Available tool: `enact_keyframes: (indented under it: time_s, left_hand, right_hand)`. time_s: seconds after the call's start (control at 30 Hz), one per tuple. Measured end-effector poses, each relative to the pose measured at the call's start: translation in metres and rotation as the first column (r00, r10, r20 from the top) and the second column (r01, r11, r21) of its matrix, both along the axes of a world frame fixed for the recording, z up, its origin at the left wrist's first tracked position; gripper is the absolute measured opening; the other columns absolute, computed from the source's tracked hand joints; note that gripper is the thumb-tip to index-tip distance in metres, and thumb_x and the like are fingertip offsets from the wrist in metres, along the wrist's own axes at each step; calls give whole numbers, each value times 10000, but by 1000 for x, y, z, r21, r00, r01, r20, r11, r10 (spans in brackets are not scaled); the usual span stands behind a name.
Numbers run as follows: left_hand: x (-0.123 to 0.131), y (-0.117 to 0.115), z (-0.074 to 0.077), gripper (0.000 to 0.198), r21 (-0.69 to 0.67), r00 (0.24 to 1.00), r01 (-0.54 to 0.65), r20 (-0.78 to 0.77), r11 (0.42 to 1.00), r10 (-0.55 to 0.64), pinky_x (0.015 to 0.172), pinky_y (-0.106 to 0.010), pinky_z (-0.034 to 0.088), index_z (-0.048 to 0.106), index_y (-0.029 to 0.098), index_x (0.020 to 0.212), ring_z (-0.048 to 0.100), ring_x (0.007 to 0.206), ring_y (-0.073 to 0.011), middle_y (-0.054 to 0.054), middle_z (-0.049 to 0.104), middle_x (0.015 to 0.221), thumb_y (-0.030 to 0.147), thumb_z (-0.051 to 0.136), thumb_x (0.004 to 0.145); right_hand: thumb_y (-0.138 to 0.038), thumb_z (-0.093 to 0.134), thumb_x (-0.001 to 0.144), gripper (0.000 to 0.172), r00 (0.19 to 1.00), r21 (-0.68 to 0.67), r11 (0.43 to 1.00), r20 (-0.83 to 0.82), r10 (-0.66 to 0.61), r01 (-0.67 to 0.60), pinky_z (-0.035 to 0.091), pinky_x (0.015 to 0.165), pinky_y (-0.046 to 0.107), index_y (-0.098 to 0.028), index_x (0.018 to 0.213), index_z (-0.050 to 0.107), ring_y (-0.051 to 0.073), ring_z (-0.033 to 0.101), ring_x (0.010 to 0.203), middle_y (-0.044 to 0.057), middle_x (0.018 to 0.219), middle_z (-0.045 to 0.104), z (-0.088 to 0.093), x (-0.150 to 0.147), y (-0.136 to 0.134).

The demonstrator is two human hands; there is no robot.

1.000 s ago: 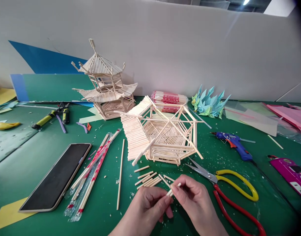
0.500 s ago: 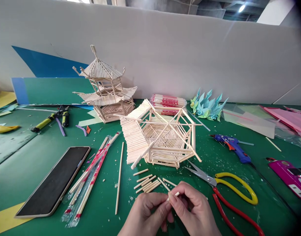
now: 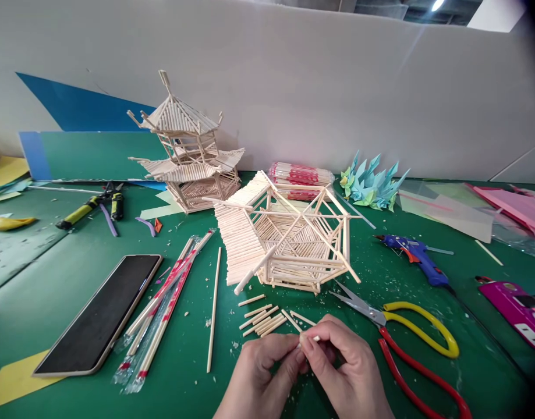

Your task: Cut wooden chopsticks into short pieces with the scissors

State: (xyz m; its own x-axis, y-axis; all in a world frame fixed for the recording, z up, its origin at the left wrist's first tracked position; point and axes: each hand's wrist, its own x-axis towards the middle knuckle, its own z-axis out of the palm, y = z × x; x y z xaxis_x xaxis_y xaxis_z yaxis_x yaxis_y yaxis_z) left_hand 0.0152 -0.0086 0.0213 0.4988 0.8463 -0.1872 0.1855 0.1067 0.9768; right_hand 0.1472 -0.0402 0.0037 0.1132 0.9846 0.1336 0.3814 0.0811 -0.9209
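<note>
At the bottom centre, my left hand (image 3: pixel 267 369) and my right hand (image 3: pixel 348 364) meet, fingertips pinched round a short wooden stick (image 3: pixel 316 338). Only its pale end shows; fingers hide the rest. Just beyond them lie several cut stick pieces (image 3: pixel 264 322) on the green table. Behind these stands a six-sided framework of wooden sticks (image 3: pixel 237 240), its left roof side covered with sticks and its other sides open. Scissors (image 3: pixel 372 314) with one yellow and one red handle lie with blades apart, right of my right hand.
A stick pagoda (image 3: pixel 180 119) stands at the back left. To the left lie a phone (image 3: pixel 101 311), wrapped sticks (image 3: pixel 166 308), a long stick (image 3: pixel 213 311) and pliers (image 3: pixel 81 212). A blue glue gun (image 3: pixel 418 259), magenta device (image 3: pixel 509 305) and folded-paper piece (image 3: pixel 374 183) are at right.
The camera view has tipped down slightly, so the table scene sits a little higher. Both hands still pinch the short stick, with only a slight shift of the fingers.
</note>
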Motion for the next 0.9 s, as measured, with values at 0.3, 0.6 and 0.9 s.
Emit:
enact_keyframes:
  time_s: [0.3, 0.6, 0.9]
  left_hand:
    - [-1, 3, -3, 277, -479, 975, 25, 206, 878, 85, 473, -199, 342, 659, 75, 683, 492, 442, -86, -53, 626, 574, 329, 581, 763]
    - [1, 2, -4, 239, -579, 940, 70, 311, 812, 140, 474, -197, 371, 693, 75, 753, 488, 427, -69, -54, 640, 573, 297, 602, 765]
    - [2, 0, -5, 254, -561, 946, 53, 294, 826, 139, 473, -199, 364, 700, 85, 726, 492, 425, -70, -52, 640, 572, 316, 601, 762]
  right_hand:
    - [-353, 501, 839, 214, 958, -182, 981, -288, 6, -61, 435, 594, 190, -195, 773, 629, 129, 544, 645, -2, 703, 608, 7, 13, 4]
    - [-302, 553, 815, 219, 959, -168, 985, -283, -1, -49, 406, 520, 146, -177, 641, 597, 87, 508, 543, -45, 565, 555, 7, 9, 6]
    - [-297, 546, 821, 209, 967, -160, 986, -256, -8, -34, 403, 527, 160, -174, 668, 617, 94, 508, 550, -40, 576, 555, 1, 9, 6]
